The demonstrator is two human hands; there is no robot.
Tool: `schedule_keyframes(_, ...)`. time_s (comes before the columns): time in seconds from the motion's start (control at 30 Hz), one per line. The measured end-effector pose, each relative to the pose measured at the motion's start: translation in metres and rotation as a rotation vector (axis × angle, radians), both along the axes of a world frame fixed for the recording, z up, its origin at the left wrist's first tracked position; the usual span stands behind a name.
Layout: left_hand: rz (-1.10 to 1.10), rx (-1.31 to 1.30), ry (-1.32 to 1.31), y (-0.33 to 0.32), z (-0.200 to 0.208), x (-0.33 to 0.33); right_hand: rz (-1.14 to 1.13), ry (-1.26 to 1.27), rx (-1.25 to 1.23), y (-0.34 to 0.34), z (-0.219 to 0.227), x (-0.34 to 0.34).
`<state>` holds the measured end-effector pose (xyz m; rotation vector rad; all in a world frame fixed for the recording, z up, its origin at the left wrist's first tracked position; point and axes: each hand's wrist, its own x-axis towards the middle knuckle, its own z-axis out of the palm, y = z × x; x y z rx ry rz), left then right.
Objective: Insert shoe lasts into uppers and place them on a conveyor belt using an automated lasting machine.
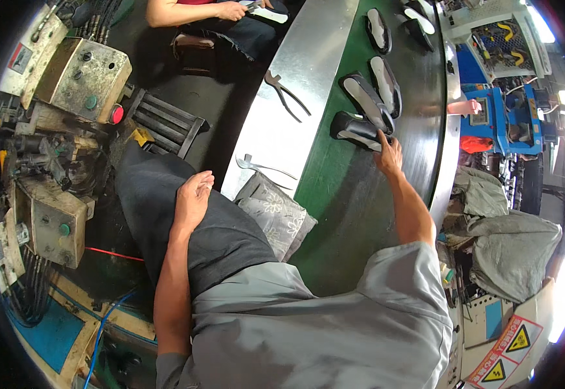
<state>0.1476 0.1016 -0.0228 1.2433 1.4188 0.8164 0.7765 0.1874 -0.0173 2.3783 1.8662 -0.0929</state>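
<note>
My right hand (390, 155) reaches over the belt, its fingers closed at the right end of a black shoe (354, 126) that lies on its side, pale sole showing. Against that shoe rests another dark shoe (365, 97) with a light bottom. My left hand (194, 200) is held above my dark-clad thigh, fingers stretched out and holding nothing. Beyond the two shoes lies a third one (386, 84), pale side up.
On the metal ledge (263, 123) lie pincers (285, 96) and a hammer-like hand tool (263, 170), beside a grey flowered cushion (276, 211). More shoes (378, 31) stand farther up the green belt (324, 155). A co-worker's hand (232, 10) holds a shoe. Grimy machine boxes (81, 78) stand left.
</note>
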Motion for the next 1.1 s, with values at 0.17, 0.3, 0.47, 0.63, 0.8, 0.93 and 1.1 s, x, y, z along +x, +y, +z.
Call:
schedule_keyframes(0.17,0.043,-0.115,-0.005,0.009,-0.004,0.006,0.090,-0.029,-0.294,0.058,0.002,-0.011)
schedule_keyframes(0.3,0.018,-0.119,-0.044,0.029,-0.003,0.028,0.035,0.244,-0.177,0.004,-0.026,0.031)
schedule_keyframes(0.47,-0.026,-0.115,-0.038,0.021,-0.007,0.008,-0.365,0.631,0.085,-0.067,-0.053,-0.112)
schedule_keyframes(0.63,-0.072,0.089,-0.166,0.037,0.037,0.013,-0.493,1.276,0.044,-0.093,0.030,-0.220)
schedule_keyframes(0.8,-0.057,0.355,-0.095,0.066,0.126,-0.003,-0.184,1.413,-0.275,-0.084,0.105,-0.352)
schedule_keyframes(0.93,0.070,0.621,0.305,0.051,0.132,-0.076,0.118,1.464,-0.504,-0.086,0.121,-0.439)
schedule_keyframes(1.1,0.426,0.562,0.554,-0.035,0.144,-0.138,0.765,1.266,-0.307,-0.069,0.125,-0.529)
